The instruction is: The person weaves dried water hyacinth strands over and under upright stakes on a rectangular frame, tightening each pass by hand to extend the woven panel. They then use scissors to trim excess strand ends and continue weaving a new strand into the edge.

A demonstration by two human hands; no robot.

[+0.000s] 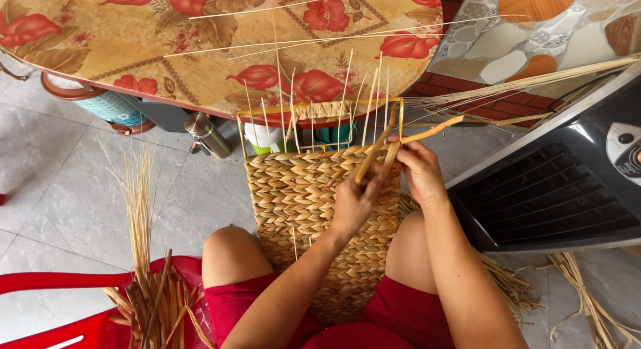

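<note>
A half-woven straw basket [300,189] on a wire frame stands between my knees, its upright spokes rising toward the table. My left hand [354,201] is closed on a flat tan straw strand [374,152] at the basket's upper right edge. My right hand [417,169] pinches the same strand just beside it, where the strand bends out to the right. Both hands touch the woven wall near the frame's top corner.
A round table with a red floral cloth [200,49] is in front. A bundle of dry straw [143,282] lies on a red plastic chair [53,302] at the left. A black fan heater [554,189] sits at the right, more straw [587,302] below it. A metal flask [207,135] stands under the table.
</note>
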